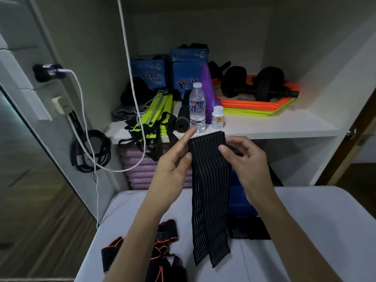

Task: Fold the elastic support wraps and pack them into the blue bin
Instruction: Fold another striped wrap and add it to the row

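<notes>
Both hands, left hand [173,161] and right hand [244,157], are pinching the black wrap [209,180] doubled at its top; its tails are hanging loose. Slack fingers could be letting the stretchy fold slip crooked.

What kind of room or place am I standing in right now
Probably a home storage closet for exercise gear. The white shelf holds black dumbbells, a purple training cone and a folded yellow-green agility ladder.

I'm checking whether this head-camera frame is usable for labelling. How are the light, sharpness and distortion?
Head view: dim, cool light, the cupboard recess behind the dumbbells darkest; wide-angle bending bows the door frame at the edges; the black striped wrap and both hands, left hand and right hand, are fairly sharp; the floor at lower left is smeared.
</notes>
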